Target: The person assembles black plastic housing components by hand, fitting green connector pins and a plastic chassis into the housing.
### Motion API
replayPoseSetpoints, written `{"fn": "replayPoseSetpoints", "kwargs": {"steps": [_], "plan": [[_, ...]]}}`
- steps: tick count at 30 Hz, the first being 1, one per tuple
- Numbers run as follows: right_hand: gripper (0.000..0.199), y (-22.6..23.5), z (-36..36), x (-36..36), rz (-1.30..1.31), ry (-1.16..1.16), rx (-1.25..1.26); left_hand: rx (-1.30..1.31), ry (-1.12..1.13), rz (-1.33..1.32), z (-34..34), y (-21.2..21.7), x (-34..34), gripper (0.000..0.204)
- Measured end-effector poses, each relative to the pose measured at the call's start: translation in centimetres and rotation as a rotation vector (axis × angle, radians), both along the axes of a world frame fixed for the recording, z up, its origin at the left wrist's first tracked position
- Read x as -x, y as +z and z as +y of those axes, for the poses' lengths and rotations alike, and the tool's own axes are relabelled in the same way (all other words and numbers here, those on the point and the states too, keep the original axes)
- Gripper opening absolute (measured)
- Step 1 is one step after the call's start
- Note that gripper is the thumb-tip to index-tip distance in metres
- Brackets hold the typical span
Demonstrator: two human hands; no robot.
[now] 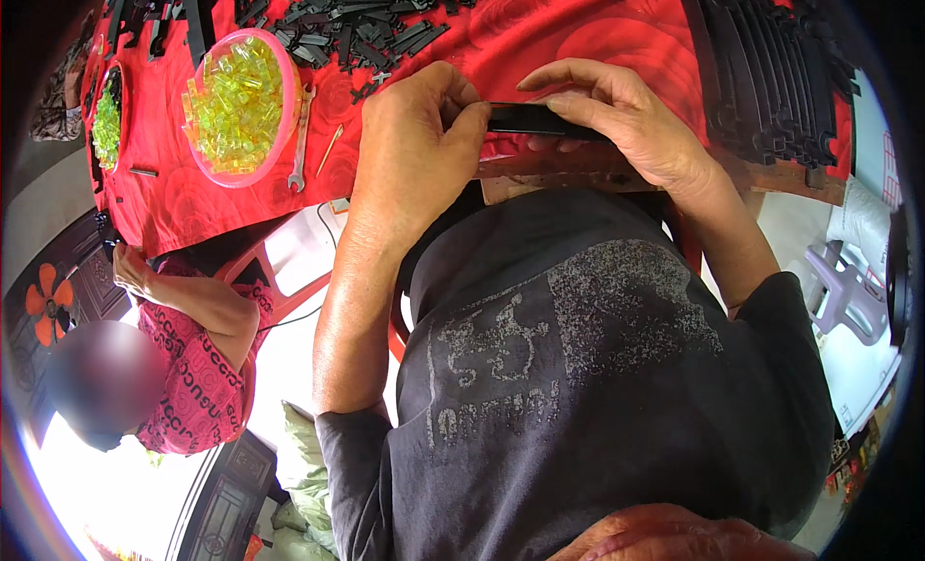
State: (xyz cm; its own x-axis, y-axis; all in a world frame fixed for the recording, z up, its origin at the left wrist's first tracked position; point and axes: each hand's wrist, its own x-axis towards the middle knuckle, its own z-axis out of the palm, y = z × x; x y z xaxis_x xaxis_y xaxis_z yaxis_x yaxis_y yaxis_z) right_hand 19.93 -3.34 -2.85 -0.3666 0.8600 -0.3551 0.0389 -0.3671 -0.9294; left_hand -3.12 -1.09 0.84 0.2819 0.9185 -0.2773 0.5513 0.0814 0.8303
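A flat black plastic strip is held level between my two hands, close to the table's near edge. My left hand pinches its left end between thumb and fingers. My right hand grips the other end, thumb on top and some fingers underneath, with the index finger arched above. Part of the strip is covered by my fingers. Beyond my left hand lies a loose heap of small black plastic pieces.
Left on the red tablecloth are a pink-rimmed bowl of yellow-green clear pieces, a wrench and a thin stick. Long black strips lie in a row at right. A co-worker in a red patterned shirt sits at left.
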Motion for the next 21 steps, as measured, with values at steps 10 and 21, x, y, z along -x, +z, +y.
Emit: {"fn": "replayPoseSetpoints", "kwargs": {"steps": [10,21], "plan": [[0.029,-0.09,-0.01,0.05,0.002,0.044,0.010,-0.065,-0.015,0.046,-0.28,0.35,-0.21,0.009],[0.031,0.26,0.46,-0.27,-0.098,0.186,-0.031,-0.144,-0.027,0.067,-0.80,-0.07,-0.09,0.011]]}}
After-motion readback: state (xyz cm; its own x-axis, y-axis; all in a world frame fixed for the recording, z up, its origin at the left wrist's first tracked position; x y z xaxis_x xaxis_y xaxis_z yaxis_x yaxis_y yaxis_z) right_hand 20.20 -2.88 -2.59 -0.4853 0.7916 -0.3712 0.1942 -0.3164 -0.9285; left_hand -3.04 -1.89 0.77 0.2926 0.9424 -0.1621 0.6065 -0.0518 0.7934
